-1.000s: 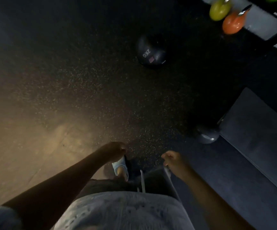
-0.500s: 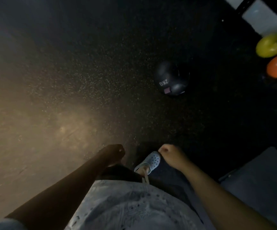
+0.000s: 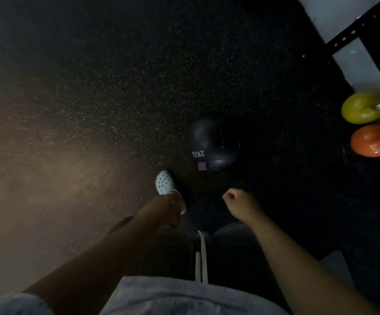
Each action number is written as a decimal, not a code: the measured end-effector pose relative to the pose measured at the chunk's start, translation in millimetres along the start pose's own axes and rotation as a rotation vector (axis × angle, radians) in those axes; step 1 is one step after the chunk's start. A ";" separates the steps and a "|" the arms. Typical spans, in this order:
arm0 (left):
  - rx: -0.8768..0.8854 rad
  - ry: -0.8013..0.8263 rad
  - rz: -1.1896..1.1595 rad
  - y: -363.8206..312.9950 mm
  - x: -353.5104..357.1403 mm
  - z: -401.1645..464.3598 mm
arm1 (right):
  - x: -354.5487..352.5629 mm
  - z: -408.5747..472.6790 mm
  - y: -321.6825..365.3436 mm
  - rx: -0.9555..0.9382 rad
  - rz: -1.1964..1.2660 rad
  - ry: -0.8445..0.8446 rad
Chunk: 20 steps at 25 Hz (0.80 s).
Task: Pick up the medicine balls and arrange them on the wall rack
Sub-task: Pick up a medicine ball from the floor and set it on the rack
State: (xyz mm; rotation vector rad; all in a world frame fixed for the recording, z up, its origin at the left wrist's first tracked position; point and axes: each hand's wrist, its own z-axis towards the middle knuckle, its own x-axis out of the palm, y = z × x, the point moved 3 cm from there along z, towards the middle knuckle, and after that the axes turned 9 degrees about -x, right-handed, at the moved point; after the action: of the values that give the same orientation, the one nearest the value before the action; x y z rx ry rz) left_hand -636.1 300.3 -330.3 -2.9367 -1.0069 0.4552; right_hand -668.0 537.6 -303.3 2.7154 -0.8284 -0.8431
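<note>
A black medicine ball (image 3: pixel 211 146) marked "2KG" lies on the dark speckled floor just ahead of me. My left hand (image 3: pixel 164 209) hangs low at centre with fingers curled shut, holding nothing, over my white perforated shoe (image 3: pixel 164 181). To the right of it my right hand (image 3: pixel 239 205) is a loose fist, also with nothing in it, a short way below the ball. Neither hand touches the ball.
A yellow kettlebell (image 3: pixel 362 109) and an orange kettlebell (image 3: pixel 373 142) sit at the right edge by a black perforated rack post (image 3: pixel 352 34) against a white wall. A grey mat corner (image 3: pixel 337 266) shows lower right. Warm light falls on the floor at left.
I have stepped closer to the ball; it sits lower and nearer in view. My left foot has come forward. Both hands stay closed and hold nothing.
</note>
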 end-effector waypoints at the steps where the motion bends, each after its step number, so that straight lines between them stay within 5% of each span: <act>1: -0.002 0.032 0.046 -19.0 -3.8 22.1 | -14.1 23.3 -3.9 0.010 -0.012 -0.003; 6: -0.059 -0.013 0.134 -86.1 -7.2 116.4 | -51.9 145.1 -41.0 0.045 -0.109 0.011; 10: -0.201 -0.147 -0.125 -125.8 2.1 223.2 | -64.0 260.2 -86.9 0.078 -0.158 -0.037; 15: -0.347 -0.233 -0.896 -150.1 13.7 348.2 | -68.7 387.1 -123.6 0.341 0.415 -0.196; 20: -0.256 -0.037 -1.591 -167.1 28.8 422.9 | -43.8 441.3 -130.3 0.505 0.966 -0.102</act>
State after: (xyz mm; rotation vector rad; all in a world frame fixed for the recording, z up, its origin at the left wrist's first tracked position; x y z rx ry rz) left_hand -830.1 412.4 -727.0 -1.3180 -2.8588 0.2451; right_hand -889.0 667.3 -688.0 2.1079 -2.3306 -0.5687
